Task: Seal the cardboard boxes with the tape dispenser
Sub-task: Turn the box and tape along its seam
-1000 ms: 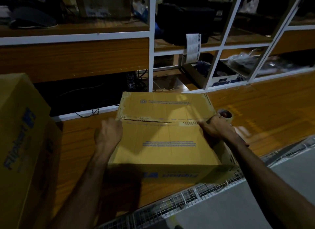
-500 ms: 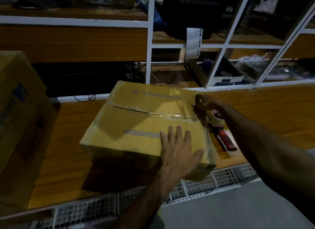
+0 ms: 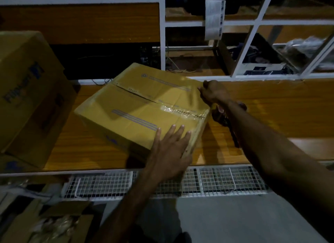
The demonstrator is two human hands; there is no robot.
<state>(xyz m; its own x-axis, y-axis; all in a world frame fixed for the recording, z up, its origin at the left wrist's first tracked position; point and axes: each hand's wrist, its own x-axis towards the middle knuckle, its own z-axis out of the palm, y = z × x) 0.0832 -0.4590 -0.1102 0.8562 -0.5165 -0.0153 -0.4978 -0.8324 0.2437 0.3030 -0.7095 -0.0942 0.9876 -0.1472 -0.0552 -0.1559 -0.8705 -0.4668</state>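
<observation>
A yellow cardboard box [image 3: 137,107] lies turned at an angle on the wooden bench [image 3: 271,107]. Its flaps are closed, and a strip of clear tape [image 3: 182,111] covers the right part of the seam. My left hand [image 3: 169,148] presses flat, fingers spread, on the box's near right corner. My right hand [image 3: 214,94] has its fingers curled round the box's far right corner. The tape dispenser [image 3: 221,116] lies on the bench beside the box, mostly hidden under my right forearm.
A second, larger yellow box [image 3: 27,90] stands at the left of the bench. White-framed shelves [image 3: 162,34] with cables and goods rise behind. A wire mesh panel [image 3: 207,181] runs under the bench's front edge, and an open carton [image 3: 54,223] sits on the floor at lower left.
The box has turned further clockwise. My left hand moved from its left edge to press on the near right corner. My right hand shifted from the seam's end to the far corner.
</observation>
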